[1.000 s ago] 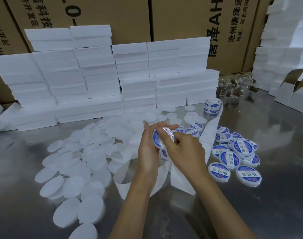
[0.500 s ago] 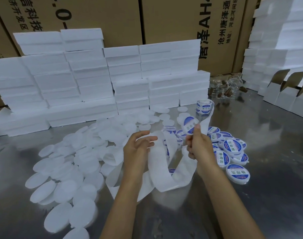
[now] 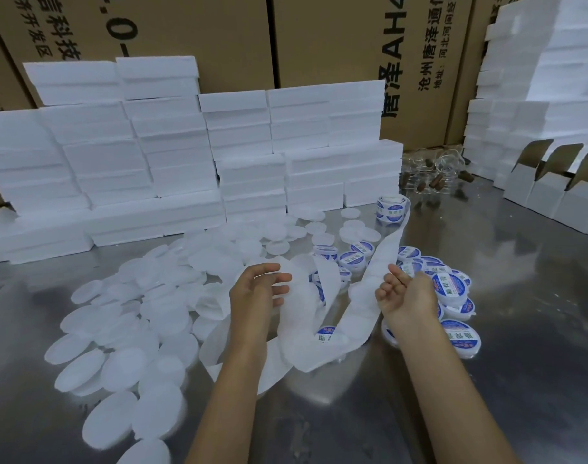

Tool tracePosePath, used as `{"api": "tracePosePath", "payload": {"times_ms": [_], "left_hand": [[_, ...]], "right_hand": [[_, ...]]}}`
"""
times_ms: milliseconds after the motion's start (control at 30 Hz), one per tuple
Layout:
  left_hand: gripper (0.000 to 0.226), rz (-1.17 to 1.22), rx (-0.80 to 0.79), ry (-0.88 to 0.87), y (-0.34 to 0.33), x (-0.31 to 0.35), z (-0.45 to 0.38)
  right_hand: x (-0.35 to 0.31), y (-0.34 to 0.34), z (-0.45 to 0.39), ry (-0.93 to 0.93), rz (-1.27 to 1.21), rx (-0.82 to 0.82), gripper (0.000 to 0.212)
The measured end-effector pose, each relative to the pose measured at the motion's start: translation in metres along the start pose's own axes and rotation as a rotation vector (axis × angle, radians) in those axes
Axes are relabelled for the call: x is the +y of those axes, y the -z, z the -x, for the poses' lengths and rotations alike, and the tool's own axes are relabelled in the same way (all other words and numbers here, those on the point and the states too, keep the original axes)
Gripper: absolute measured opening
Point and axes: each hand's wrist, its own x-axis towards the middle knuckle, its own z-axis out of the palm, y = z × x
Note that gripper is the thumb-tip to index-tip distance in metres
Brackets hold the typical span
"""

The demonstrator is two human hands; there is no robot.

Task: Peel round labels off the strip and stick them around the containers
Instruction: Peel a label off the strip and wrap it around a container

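Both hands hold the long white paper backing strip (image 3: 326,349) above the steel bench (image 3: 486,380) — left hand (image 3: 257,291) loose-fingered, right hand (image 3: 404,293) pinching it; blue-labelled round white containers (image 3: 453,289) lie just right.

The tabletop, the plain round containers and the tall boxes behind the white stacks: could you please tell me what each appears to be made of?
The tabletop looks like brushed stainless steel: grey, with blurred reflections of the stacks. The plain round containers appear to be translucent, frosted white plastic with a matte surface, though that is a guess from their milky look. The tall boxes are brown cardboard with black print.
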Motion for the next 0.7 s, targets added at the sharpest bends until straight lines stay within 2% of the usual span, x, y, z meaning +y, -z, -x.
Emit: {"api": "tracePosePath", "payload": {"times_ms": [67,167,267,400,500,633,700], "left_hand": [[0.025,0.015,0.010,0.008,0.001,-0.002,-0.003],[0.025,0.041,0.029,0.026,0.005,-0.007,-0.009],[0.021,0.114,0.020,0.081,0.011,-0.014,-0.019],[0.018,0.329,0.003,0.149,0.018,-0.019,-0.036],[0.016,0.461,-0.013,0.193,0.024,-0.022,-0.050],[0.019,0.542,-0.054,0.253,0.031,-0.025,-0.059],[0.019,0.559,-0.070,0.271,0.032,-0.025,-0.060]], "right_hand": [[0.003,-0.007,0.002,0.065,0.169,-0.011,0.041],[0.014,-0.022,0.007,0.298,0.543,-0.038,0.026],[0.028,-0.048,0.006,0.535,0.898,-0.174,0.017],[0.052,-0.101,-0.015,0.771,1.363,-0.367,0.017],[0.079,-0.141,-0.037,0.770,1.570,-0.490,0.020],[0.115,-0.175,-0.063,0.596,1.758,-0.549,0.031],[0.126,-0.182,-0.071,0.544,1.781,-0.548,0.019]]}}
